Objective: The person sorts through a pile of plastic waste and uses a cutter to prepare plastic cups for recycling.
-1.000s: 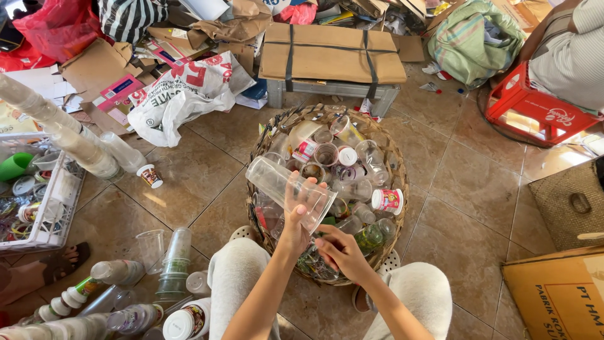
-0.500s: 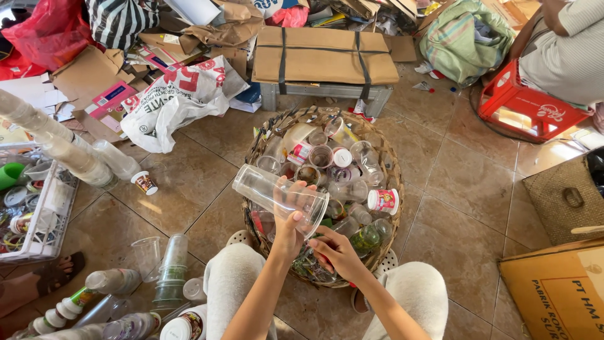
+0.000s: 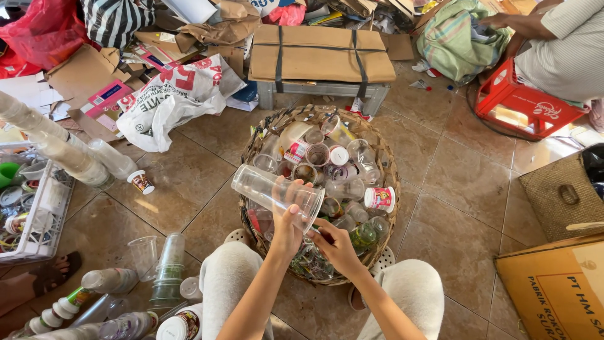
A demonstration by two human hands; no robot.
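Clear plastic cup (image 3: 277, 194) held sideways over woven basket (image 3: 384, 167) in left hand (image 3: 286, 226), fingers clamped round its rim end; right hand (image 3: 336, 247) just beside, fingers pinched near mouth, contents unclear; stacked cups (image 3: 168, 267) on tiled floor (image 3: 453, 214)

Clear plastic cup (image 3: 270, 192), brown woven basket (image 3: 384, 157), red crate (image 3: 525, 107)

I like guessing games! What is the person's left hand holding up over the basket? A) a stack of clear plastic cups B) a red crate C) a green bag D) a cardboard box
A: the left hand grips a stack of clear plastic cups, lying sideways above the woven basket full of cups and bottles.
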